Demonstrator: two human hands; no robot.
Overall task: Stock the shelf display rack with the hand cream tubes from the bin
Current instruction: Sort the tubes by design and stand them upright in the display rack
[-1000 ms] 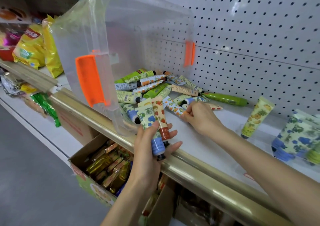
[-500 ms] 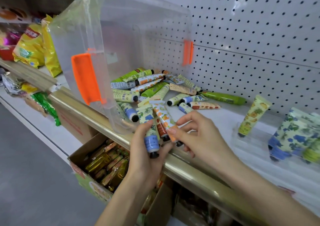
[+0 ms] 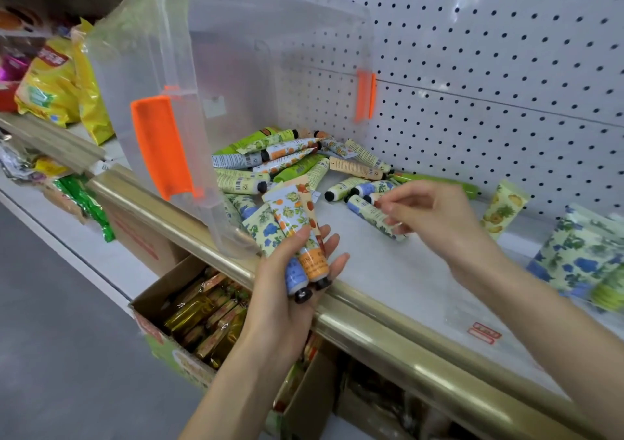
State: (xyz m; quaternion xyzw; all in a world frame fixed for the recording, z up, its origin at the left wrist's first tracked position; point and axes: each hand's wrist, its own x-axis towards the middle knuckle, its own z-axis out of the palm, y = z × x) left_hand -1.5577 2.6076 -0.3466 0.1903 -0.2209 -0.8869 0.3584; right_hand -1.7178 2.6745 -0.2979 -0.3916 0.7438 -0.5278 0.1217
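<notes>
Our left hand [image 3: 287, 304] is curled round three tubes [image 3: 287, 233], held as a bunch w/ black caps pointing down, above the gold rail [image 3: 371, 333] at the shelf's front edge. One has blue flowers, one is orange, and one w/ red fruit sits behind them. Thumb & fingers wrap the lower halves.

Our right hand [image 3: 439, 216] is out over the shelf [image 3: 388, 277], fingers bent, tips pinching the flat end of a blue-flower tube [image 3: 366, 210]. That tube lies on the shelf w/ its cap toward the pile.

The bin [image 3: 270, 51] is clear plastic w/ orange latches. It's tipped on its side at the left end of the shelf, mouth facing right. The pile [image 3: 287, 162] of hand cream tubes spills out of it across the shelf, approx. btwn the bin mouth and the pegboard [image 3: 489, 68]. A few loose ones lie just beside our right fingers. A green tube [image 3: 439, 180] lies along the foot of the pegboard.

Further right a pineapple tube [image 3: 503, 210] stands tilted near the pegboard. Beyond it, a group of standing tubes [image 3: 580, 257] w/ blue flowers, blurred; can't tell what holds them.

A red label [image 3: 484, 335] lies on the shelf near our right forearm. Below the rail, a cardboard box [image 3: 148, 321] holds gold packets. Yellow snack bags [image 3: 50, 84] sit on the next shelf, left.
</notes>
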